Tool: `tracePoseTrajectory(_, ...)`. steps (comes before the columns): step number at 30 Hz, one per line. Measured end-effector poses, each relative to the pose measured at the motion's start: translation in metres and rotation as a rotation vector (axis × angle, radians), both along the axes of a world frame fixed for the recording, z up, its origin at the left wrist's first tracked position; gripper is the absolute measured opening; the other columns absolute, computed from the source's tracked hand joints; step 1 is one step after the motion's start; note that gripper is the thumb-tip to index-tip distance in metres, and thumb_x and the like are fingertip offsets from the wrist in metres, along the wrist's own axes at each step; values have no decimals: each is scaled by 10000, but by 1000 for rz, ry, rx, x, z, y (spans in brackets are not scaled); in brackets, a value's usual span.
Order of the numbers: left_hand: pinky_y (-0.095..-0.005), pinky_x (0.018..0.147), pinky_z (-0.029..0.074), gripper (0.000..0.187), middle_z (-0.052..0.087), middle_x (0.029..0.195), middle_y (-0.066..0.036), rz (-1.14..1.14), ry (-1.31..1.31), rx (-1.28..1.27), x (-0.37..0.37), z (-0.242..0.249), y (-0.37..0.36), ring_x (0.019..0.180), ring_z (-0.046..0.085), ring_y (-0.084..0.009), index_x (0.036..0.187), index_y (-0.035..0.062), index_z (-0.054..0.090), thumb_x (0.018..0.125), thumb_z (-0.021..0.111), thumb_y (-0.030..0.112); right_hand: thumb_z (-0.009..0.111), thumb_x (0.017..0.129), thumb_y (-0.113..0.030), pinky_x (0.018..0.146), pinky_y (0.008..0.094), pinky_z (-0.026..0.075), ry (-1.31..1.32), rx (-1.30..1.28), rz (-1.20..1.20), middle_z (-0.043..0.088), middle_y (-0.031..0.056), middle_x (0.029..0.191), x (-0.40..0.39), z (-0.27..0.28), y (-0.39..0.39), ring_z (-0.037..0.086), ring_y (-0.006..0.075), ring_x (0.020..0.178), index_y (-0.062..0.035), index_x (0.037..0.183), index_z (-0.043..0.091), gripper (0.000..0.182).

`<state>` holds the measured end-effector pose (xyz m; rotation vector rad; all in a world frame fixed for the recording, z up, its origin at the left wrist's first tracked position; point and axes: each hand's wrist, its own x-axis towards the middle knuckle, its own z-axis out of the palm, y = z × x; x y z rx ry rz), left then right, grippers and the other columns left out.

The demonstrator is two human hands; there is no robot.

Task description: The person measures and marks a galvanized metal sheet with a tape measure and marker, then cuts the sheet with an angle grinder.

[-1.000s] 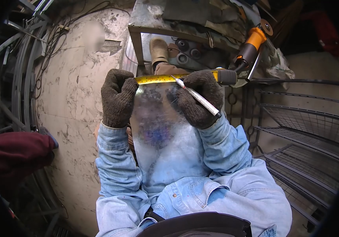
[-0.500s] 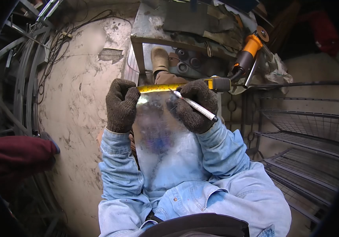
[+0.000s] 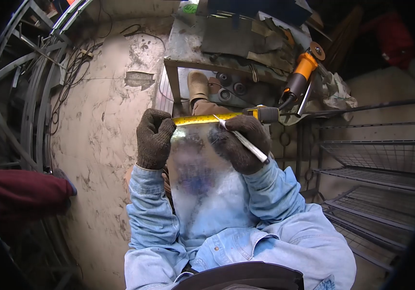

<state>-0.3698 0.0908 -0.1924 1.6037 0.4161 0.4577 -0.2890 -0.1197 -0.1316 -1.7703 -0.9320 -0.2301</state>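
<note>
A yellow tape measure blade [image 3: 200, 119] stretches across the top edge of a shiny sheet of metal [image 3: 202, 198] in front of my body. My left hand [image 3: 154, 140], in a dark knit glove, pinches the blade's left end at the sheet's corner. My right hand [image 3: 247, 145], gloved the same way, is closed around a white marker [image 3: 250, 146], whose tip overlaps the blade. The tape's black and yellow case [image 3: 266, 114] sticks out just beyond the right hand's fingers. The right hand's lower fingers lie against the sheet.
An orange angle grinder [image 3: 304, 70] rests at the right end of a metal bench [image 3: 183, 41]. Dark wire racks [image 3: 371, 169] stand at right. Metal frames [image 3: 28, 96] and cables line the left. Another person's dark red trouser leg [image 3: 28, 191] is at lower left.
The marker's tip has moved from just below the blade up onto it. Both hands keep their hold, and the whole view has shifted slightly.
</note>
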Motion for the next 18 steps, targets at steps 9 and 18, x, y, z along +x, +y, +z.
tracePoseTrajectory(9,-235,638,437,100,582,800,2,-5,16,-74,0,-10,0,701,495,-60,949,10,581,915,618,96,836,718,-102,922,411,476,-236,-259,-310,601,154,1092,21,18,-27,592,294,1018,-30,1162,582,516)
tracePoseTrajectory(18,-233,666,448,81,585,823,-8,-16,-6,-10,1,-6,-2,730,512,-67,945,9,583,916,608,81,842,669,-81,898,402,468,-209,-254,-413,553,133,1055,28,4,-26,570,300,972,-46,1110,550,531)
